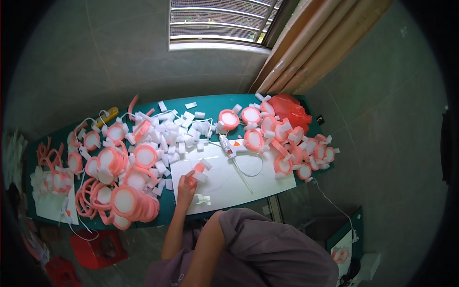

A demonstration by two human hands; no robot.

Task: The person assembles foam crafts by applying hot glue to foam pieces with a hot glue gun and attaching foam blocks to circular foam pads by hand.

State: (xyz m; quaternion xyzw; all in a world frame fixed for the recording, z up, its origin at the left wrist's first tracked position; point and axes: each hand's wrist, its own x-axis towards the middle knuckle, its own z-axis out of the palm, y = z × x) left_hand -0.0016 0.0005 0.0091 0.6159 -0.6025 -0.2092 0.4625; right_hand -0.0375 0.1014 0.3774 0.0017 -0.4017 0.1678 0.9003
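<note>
Green table (215, 101) crowded with foam rings; left hand (186, 188) pinches a light, squashy foam piece (199, 171) (edges grip best); right hand unseen.

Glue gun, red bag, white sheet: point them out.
Glue gun (226, 146), head view, on its body.
Red bag (290, 109), head view, on its middle.
White sheet (229, 184), head view, on a bare part.

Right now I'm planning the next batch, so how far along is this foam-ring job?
Done, it seems: pink rings with white blocks attached piled at the right. In hand: one hand presses a pink piece with a white block on the white sheet. Left: loose white blocks and plain rings at the left.
</note>
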